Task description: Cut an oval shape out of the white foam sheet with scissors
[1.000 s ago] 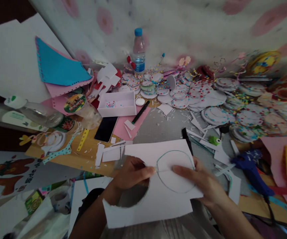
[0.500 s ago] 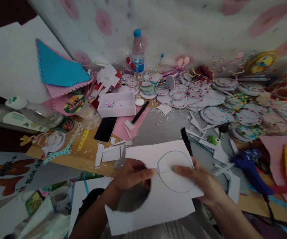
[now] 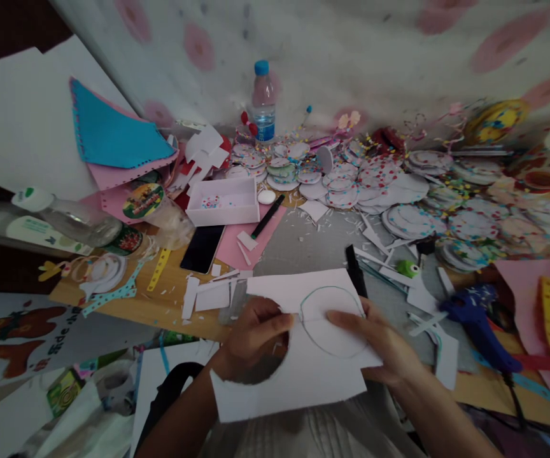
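Both hands hold a white foam or card sheet [image 3: 313, 381] above the table's front edge. A circle is drawn on its right half in a green-blue line, and a round piece is cut out of its left part. My left hand [image 3: 260, 334] pinches the strip between the cut-out and the drawn circle, thumb on top. With its thumb lying inside the circle, my right hand [image 3: 384, 340] grips the sheet's right side; its other fingers are hidden beneath. A black-handled tool [image 3: 355, 267], partly covered, lies just behind the sheet.
Stacks of decorated white discs [image 3: 408, 219] fill the back right. A blue glue gun [image 3: 482, 324] lies at right. Behind the left hand are a phone [image 3: 203, 249], a white box [image 3: 222, 213], a marker [image 3: 268, 216] and offcuts [image 3: 212, 296]. Bottles [image 3: 74, 219] stand or lean at left.
The sheet's near edge has risen in view and its right edge has shifted slightly left, both hands still gripping it. The view has shifted a little; the table items look unmoved.
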### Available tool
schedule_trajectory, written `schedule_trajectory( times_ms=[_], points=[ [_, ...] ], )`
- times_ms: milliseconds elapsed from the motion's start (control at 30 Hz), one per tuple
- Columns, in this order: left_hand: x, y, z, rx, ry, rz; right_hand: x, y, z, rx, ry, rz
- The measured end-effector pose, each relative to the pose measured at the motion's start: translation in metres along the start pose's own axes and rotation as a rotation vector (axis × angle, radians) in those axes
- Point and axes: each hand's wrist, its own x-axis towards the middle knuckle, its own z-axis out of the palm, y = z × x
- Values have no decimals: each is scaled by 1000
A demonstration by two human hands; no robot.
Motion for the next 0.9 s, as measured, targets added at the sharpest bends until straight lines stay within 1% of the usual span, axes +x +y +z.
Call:
schedule_trajectory(
  times_ms=[67,133,200,233,367,533,633,733,900],
  points=[
    [1,6,-2,89,-11,0,0,1,1,-14,18,-1],
    [1,13,-6,191,-98,-48,1,2,2,-30,40,-3],
    [0,18,-9,249,-203,-102,1,2,4,-27,43,-7],
    [0,20,-9,276,-237,-108,0,2,5,-20,42,-12],
    [-3,22,-4,358,-277,-50,-1,0,6,-23,4,-12],
    [-7,16,-1,307,-330,-11,-5,-1,3,-50,-34,1],
    [-8,11,-2,305,-308,-6,-4,0,2,-44,-55,10],
    [-7,5,-2,303,-229,6,-1,0,3,-30,-51,6],
    [-8,-8,0,179,-149,-5,-1,-2,5,-16,-23,11]
  ],
)
